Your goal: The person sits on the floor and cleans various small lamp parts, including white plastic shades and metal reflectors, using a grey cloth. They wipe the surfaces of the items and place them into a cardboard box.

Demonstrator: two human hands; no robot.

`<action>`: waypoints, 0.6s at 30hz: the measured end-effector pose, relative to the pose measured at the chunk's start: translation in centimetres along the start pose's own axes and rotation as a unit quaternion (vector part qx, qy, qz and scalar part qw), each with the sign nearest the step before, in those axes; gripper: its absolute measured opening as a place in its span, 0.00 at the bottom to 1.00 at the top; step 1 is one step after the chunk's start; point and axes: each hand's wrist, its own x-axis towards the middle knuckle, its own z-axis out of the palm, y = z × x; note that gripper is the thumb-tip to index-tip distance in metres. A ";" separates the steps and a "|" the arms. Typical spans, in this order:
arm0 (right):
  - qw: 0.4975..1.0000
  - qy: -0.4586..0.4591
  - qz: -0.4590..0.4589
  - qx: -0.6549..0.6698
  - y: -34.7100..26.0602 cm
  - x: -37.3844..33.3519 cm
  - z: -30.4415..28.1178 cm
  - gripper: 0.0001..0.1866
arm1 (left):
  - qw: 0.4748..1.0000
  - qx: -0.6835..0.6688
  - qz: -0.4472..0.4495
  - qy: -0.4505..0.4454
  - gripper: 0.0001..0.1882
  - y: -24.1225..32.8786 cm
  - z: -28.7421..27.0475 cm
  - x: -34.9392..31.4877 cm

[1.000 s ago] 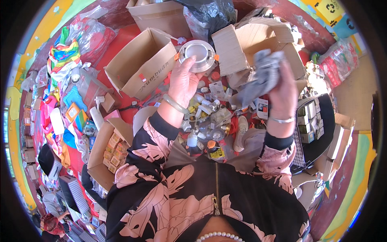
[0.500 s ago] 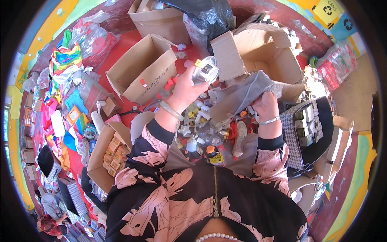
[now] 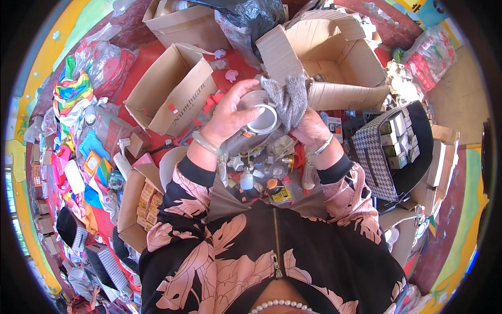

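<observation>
My left hand [image 3: 226, 119] is closed around a clear round jar [image 3: 254, 99] with a metal clasp and a pale ring at its near end. A grey cloth [image 3: 292, 103] is bunched in my right hand [image 3: 312, 131] and pressed against the jar's right side. The fingertips of that hand are partly hidden by the cloth. Below my hands lies a jumble of small things, among them a small white bottle [image 3: 246, 180], an orange-capped container [image 3: 272, 183] with a yellow label, and a white star-shaped piece [image 3: 235, 163].
Open cardboard boxes stand ahead on the left [image 3: 180, 112] and right [image 3: 348, 97]. A houndstooth-patterned box [image 3: 370, 167] of small cartons is at my right, a carton of small boxes [image 3: 128, 217] at my left. Colourful goods heap up far left; another person shows at the lower left.
The jar has come down and nearer to me, and its end now faces me. My right hand has moved left, bringing the grey cloth from beside the right box onto the jar.
</observation>
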 end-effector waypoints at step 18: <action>0.851 0.087 -0.251 -0.453 -1.2 0.1 2.0 0.23 | 0.946 0.314 0.054 0.054 0.18 -0.7 0.3 0.5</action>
